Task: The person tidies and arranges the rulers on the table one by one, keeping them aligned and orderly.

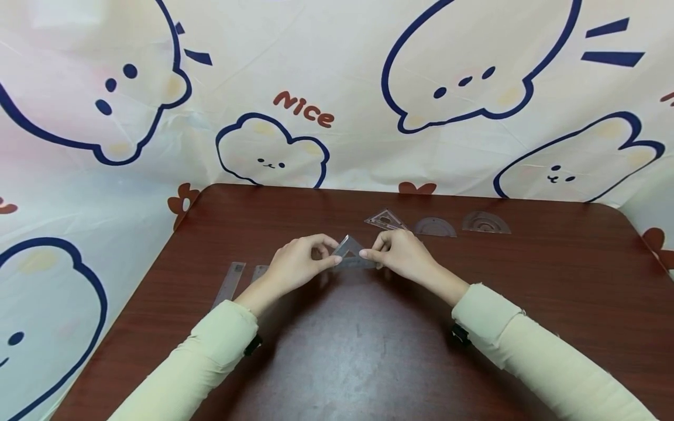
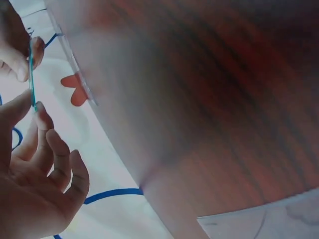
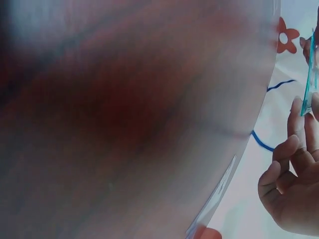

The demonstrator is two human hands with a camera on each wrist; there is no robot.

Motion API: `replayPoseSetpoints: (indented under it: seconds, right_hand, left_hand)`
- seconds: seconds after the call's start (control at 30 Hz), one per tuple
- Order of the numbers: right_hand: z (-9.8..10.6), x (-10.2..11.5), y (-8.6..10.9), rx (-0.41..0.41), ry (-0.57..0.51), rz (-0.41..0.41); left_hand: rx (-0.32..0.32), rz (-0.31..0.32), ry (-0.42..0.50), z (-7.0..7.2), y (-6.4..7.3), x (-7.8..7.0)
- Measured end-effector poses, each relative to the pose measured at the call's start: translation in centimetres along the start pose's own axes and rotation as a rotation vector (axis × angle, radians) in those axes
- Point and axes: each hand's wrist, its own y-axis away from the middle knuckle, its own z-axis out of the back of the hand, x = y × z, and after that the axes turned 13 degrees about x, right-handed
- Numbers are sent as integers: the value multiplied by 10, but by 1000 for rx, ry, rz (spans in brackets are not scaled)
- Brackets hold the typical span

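In the head view a clear set square (image 1: 349,245) is held up above the table, its peak pointing away from me. My left hand (image 1: 299,263) pinches its left side between thumb and fingers. On the other side my right hand (image 1: 402,254) pinches it near the right corner. Both wrist views catch the set square edge-on as a thin greenish strip, (image 2: 32,74) in the left wrist view. There the left hand's (image 2: 45,174) other fingers are loosely bent off the plastic. The right wrist view shows the right hand (image 3: 299,184) in a similar pose.
Behind the right hand lie another set square (image 1: 386,219) and two protractors, one nearer (image 1: 434,227) and one farther right (image 1: 485,222). A clear ruler (image 1: 229,283) lies left of the left arm, with a second clear piece (image 1: 260,272) partly hidden by it. A printed cloth hangs behind the brown table (image 1: 337,362).
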Motion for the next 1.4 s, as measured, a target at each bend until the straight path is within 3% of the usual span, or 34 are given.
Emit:
replayPoseSetpoints:
  seconds: [0.43,0.8,1.13,1.4]
  right_hand:
    - [-17,6,15,41,-17,11]
    - [-29,14,27,71,0,39]
    - [-42,19,35,108,12,69]
    - [-55,26,37,143,38,74]
  left_hand:
    - [73,14,45,-5,21,4]
    - [48,25,-109,-7,40,-1]
    - [62,11,-113,-15,50,5]
    - [121,13,-110,-13,59,11]
